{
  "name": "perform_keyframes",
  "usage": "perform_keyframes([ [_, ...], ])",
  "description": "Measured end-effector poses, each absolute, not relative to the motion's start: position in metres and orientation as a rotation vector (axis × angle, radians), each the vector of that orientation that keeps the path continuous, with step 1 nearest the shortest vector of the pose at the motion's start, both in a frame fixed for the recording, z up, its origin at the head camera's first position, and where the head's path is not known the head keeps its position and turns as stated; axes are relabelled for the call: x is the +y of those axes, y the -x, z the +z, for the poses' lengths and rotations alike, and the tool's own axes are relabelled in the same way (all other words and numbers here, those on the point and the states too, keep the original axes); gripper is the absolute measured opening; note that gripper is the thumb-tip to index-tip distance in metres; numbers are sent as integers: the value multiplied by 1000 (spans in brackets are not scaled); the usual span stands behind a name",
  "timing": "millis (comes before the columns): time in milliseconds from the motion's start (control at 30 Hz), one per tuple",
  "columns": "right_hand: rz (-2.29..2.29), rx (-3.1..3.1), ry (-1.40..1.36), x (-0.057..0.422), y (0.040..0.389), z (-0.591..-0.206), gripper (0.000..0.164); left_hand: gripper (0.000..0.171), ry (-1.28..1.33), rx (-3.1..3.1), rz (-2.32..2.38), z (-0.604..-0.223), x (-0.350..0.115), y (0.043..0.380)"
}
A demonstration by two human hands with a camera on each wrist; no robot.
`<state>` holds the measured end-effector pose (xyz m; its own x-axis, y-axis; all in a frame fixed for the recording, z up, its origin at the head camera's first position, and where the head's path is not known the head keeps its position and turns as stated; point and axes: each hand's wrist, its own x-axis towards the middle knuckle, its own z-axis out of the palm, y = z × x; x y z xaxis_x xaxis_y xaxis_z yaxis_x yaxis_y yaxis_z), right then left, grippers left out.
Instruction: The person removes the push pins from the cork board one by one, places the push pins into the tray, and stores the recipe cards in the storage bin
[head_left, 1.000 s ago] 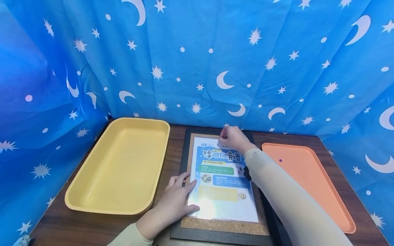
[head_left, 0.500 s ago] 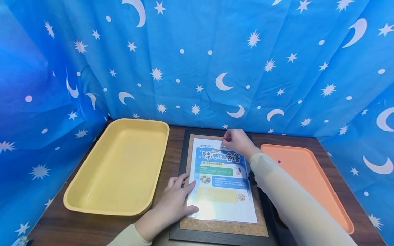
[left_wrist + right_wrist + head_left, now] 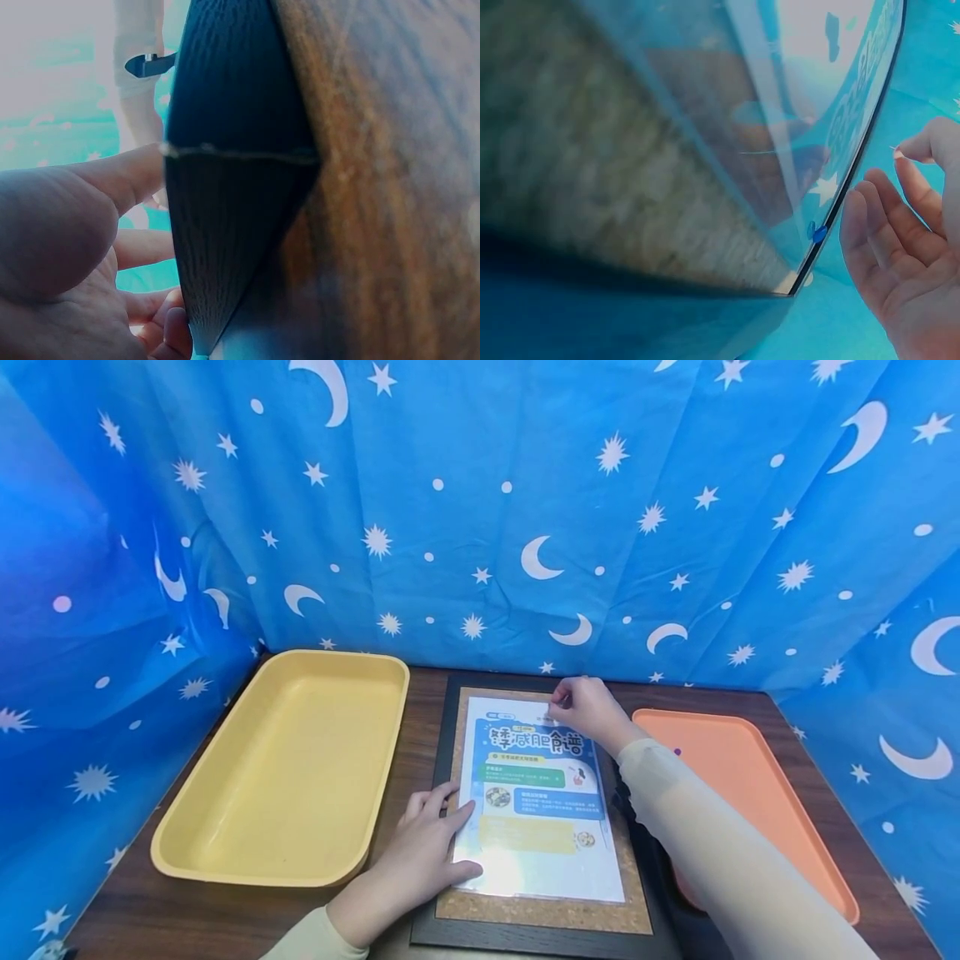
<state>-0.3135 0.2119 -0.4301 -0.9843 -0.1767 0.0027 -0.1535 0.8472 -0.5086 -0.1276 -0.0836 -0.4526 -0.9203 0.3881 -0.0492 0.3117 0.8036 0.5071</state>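
A printed sheet point(image 3: 536, 875) in a clear sleeve lies on a black-framed cork board point(image 3: 547, 913). My left hand point(image 3: 420, 843) rests at the board's left edge, fingers spread and thumb on the sheet. My right hand point(image 3: 591, 710) is over the sheet's upper right corner. In the right wrist view its thumb and index fingertip pinch a tiny thing point(image 3: 895, 148); a thin pale point shows, like a pushpin's needle, the rest covered by the fingers. A blue pushpin point(image 3: 819, 235) sits near the sheet's corner, below those fingers.
A deep yellow tray point(image 3: 390, 752) stands left of the board. On the right lies a shallow orange tray point(image 3: 757, 793), bearing a small purple dot-like thing point(image 3: 677, 752) partly behind my sleeve. A blue curtain point(image 3: 480, 510) with stars and moons encloses the wooden table point(image 3: 255, 918).
My right hand has shifted a little to the right and slightly nearer along the sheet's top. My left hand keeps its place on the board's left edge.
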Motion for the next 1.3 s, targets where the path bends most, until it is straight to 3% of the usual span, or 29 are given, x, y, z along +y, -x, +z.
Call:
perform_keyframes([
  [1300, -600, 3164, 192, 275, 285, -415, 21, 81, -570, 2846, 739, -451, -82, 125],
])
